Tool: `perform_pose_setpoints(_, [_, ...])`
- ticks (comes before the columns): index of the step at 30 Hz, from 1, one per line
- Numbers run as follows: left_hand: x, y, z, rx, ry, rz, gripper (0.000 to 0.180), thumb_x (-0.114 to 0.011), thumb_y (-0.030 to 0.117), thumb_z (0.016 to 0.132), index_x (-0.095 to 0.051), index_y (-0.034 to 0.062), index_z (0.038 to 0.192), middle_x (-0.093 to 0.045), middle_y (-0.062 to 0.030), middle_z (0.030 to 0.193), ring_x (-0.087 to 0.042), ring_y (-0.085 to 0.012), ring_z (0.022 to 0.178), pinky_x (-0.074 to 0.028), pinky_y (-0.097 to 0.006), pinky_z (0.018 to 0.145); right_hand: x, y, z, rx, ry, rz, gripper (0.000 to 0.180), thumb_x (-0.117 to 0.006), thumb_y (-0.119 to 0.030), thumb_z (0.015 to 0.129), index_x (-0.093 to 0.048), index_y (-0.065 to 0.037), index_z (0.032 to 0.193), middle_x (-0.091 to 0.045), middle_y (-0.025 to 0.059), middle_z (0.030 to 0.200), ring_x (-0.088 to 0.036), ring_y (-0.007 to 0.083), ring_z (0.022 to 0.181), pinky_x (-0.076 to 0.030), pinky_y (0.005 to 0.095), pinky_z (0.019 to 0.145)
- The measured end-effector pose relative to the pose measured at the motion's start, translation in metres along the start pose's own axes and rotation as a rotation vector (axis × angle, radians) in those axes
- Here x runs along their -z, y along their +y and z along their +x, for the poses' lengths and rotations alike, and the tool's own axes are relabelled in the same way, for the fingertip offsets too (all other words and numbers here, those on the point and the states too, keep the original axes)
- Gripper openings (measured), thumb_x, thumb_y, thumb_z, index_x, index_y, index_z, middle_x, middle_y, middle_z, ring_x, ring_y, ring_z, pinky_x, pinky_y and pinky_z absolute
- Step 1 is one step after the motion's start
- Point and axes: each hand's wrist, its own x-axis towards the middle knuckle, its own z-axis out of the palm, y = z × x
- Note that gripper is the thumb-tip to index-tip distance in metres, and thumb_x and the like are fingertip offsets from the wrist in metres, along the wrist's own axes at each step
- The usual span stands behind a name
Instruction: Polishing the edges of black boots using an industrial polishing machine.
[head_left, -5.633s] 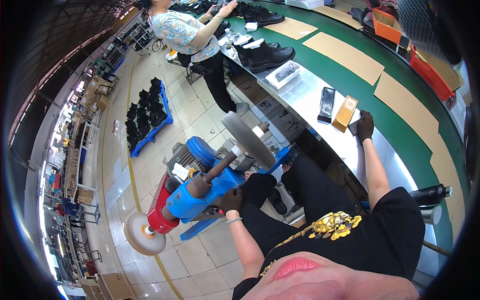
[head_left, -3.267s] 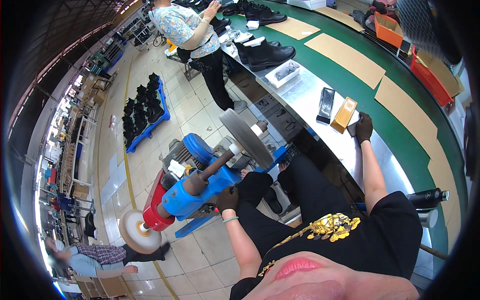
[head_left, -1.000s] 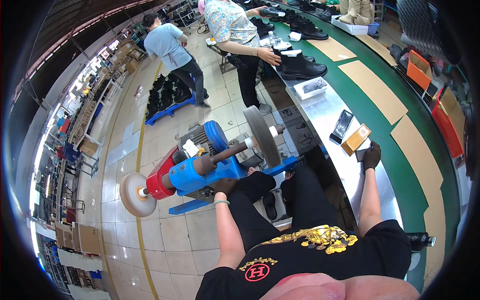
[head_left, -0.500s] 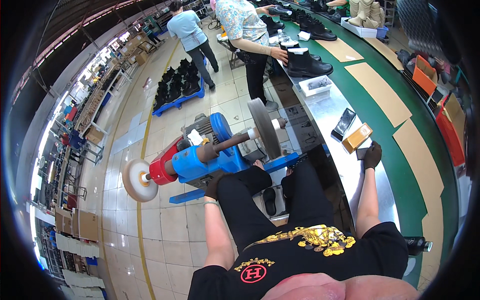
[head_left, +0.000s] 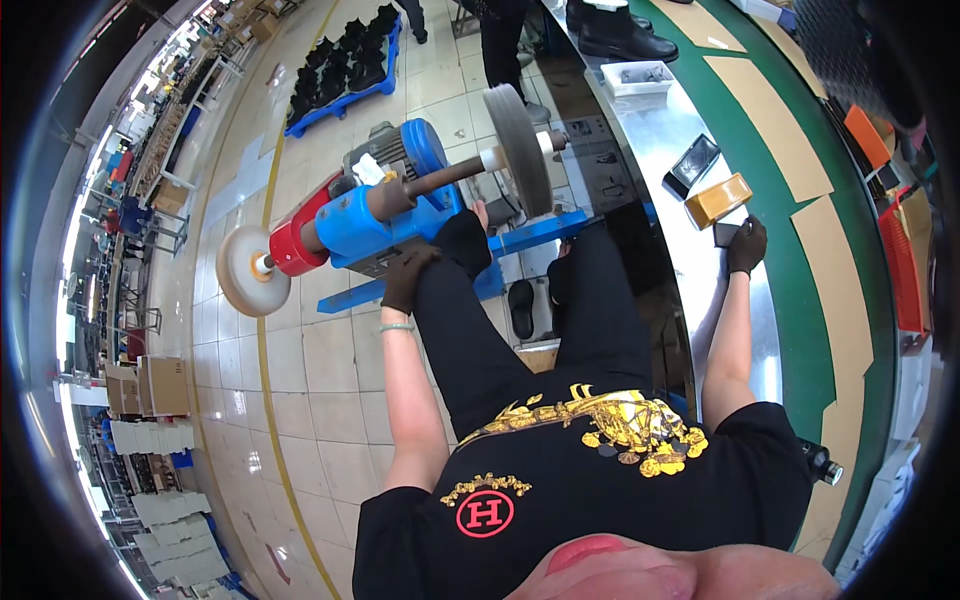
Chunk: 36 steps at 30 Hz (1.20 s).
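Note:
My right hand [head_left: 746,247], in a dark glove, is at the metal edge strip of the bench, with its fingers closed on a small dark block [head_left: 726,235]. Just beyond that block lie a golden-brown block [head_left: 719,201] and a black open-topped box [head_left: 692,165]. My left hand [head_left: 408,277], also gloved, rests on my left thigh near the knee, fingers laid over the trouser leg and holding nothing I can see. In front of my knees stands a blue and red polishing machine [head_left: 355,228], with a grey wheel [head_left: 518,150] on its right and a pale wheel [head_left: 253,270] on its left.
A green conveyor belt [head_left: 775,240] with tan sheets [head_left: 835,290] runs along my right. Ahead on the metal strip [head_left: 655,135] are a white tray [head_left: 637,78] and black boots [head_left: 628,38]. A blue pallet [head_left: 345,100] of black footwear stands on the floor. A co-worker's legs [head_left: 503,50] show ahead.
The view has tipped downward, so the co-workers' upper bodies have left the picture. My left hand shows more fully on the thigh. My right hand stays by the small dark block.

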Motion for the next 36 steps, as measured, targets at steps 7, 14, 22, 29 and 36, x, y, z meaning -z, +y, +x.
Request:
perform_pose_setpoints(7, [-0.020, -0.019, 0.004, -0.039, 0.118, 0.142, 0.022, -0.056, 0.021, 0.088, -0.069, 0.0055, 0.097, -0.068, -0.0108, 0.099, -0.064, -0.0240, 0.093, -0.048, -0.033, 0.085, 0.005, -0.015, -0.004, -0.024, 0.013, 0.032, 0.022, -0.054, -0.013, 0.084, -0.066, -0.004, 0.099, -0.063, 0.0153, 0.098, -0.060, 0.0329, 0.092, -0.047, 0.0418, 0.083])
perform_pose_setpoints(14, [-0.049, 0.025, 0.028, 0.189, 0.157, 0.014, 0.024, -0.059, 0.022, 0.087, -0.068, 0.0029, 0.099, -0.068, -0.0123, 0.101, -0.064, -0.0240, 0.094, -0.047, -0.033, 0.085, 0.011, -0.016, -0.006, -0.056, -0.001, 0.008, 0.022, -0.053, -0.013, 0.085, -0.065, -0.005, 0.101, -0.063, 0.0145, 0.099, -0.059, 0.0324, 0.095, -0.047, 0.0406, 0.085])
perform_pose_setpoints(22, [-0.064, 0.042, 0.042, 0.187, 0.130, 0.109, 0.028, -0.057, 0.025, 0.088, -0.069, 0.0029, 0.100, -0.068, -0.0154, 0.098, -0.065, -0.0278, 0.092, -0.047, -0.035, 0.084, 0.011, -0.016, -0.007, -0.061, 0.003, 0.042, 0.021, -0.052, -0.012, 0.086, -0.064, -0.004, 0.102, -0.063, 0.0142, 0.101, -0.059, 0.0317, 0.096, -0.047, 0.0397, 0.085])
perform_pose_setpoints(29, [-0.071, 0.038, 0.053, 0.180, 0.113, 0.158, 0.029, -0.053, 0.026, 0.090, -0.067, 0.0028, 0.098, -0.066, -0.0178, 0.098, -0.063, -0.0330, 0.093, -0.047, -0.038, 0.083, 0.011, -0.019, -0.008, -0.067, 0.010, 0.059, 0.019, -0.053, -0.013, 0.086, -0.063, -0.005, 0.100, -0.063, 0.0128, 0.101, -0.059, 0.0310, 0.096, -0.046, 0.0400, 0.085])
perform_pose_setpoints(36, [-0.060, 0.008, 0.066, 0.130, 0.068, 0.285, 0.031, -0.050, 0.028, 0.090, -0.068, 0.0043, 0.098, -0.066, -0.0179, 0.099, -0.062, -0.0347, 0.092, -0.047, -0.039, 0.081, 0.014, -0.023, -0.009, -0.048, -0.003, 0.092, 0.019, -0.053, -0.014, 0.086, -0.063, -0.006, 0.101, -0.063, 0.0118, 0.101, -0.059, 0.0302, 0.096, -0.046, 0.0394, 0.084])
